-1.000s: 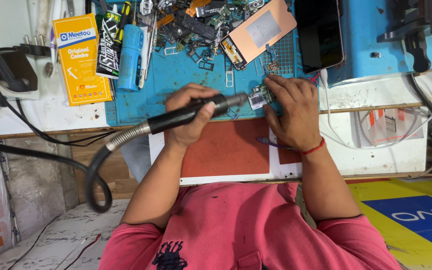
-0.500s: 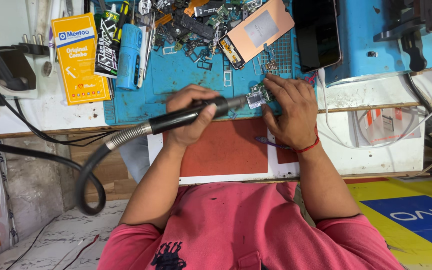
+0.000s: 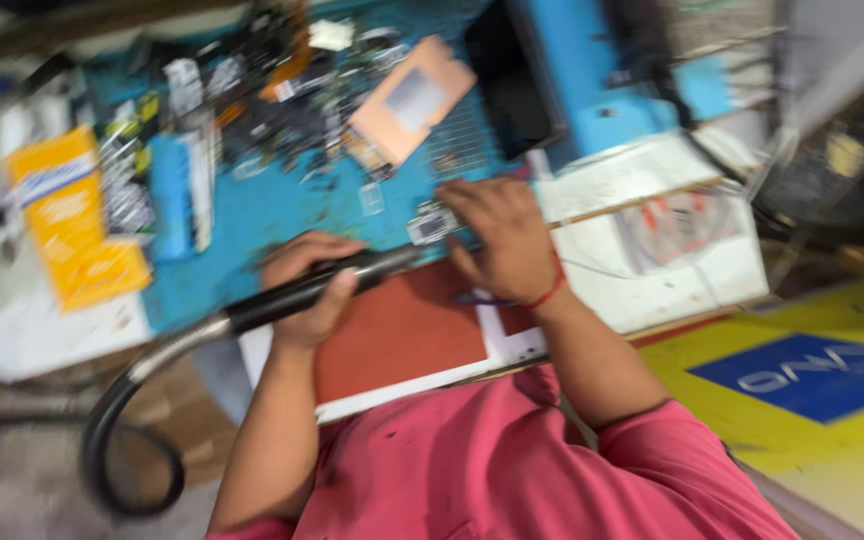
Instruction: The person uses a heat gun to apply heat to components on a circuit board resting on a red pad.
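Note:
The view is blurred and tilted. My left hand (image 3: 310, 288) is wrapped around a black handpiece (image 3: 264, 310) with a thick flexible hose. Its tip points right toward a small silvery circuit part (image 3: 430, 222) on the blue work mat (image 3: 252, 215). My right hand (image 3: 502, 235) rests fingers-down on that part, pinning it at the mat's near edge, with a red thread band on its wrist. A rust-red pad (image 3: 402, 335) lies just below both hands.
A yellow box (image 3: 72, 215) stands at the mat's left. Several small tools and parts crowd the mat's far side, with a copper-coloured plate (image 3: 412, 100) and a dark screen (image 3: 512, 85). A white box (image 3: 652, 240) sits to the right. The hose loops down (image 3: 102, 450) at the left.
The camera has swung and tilted, so the whole scene is now slanted and blurred. Both hands keep the same hold on the handpiece and the small part.

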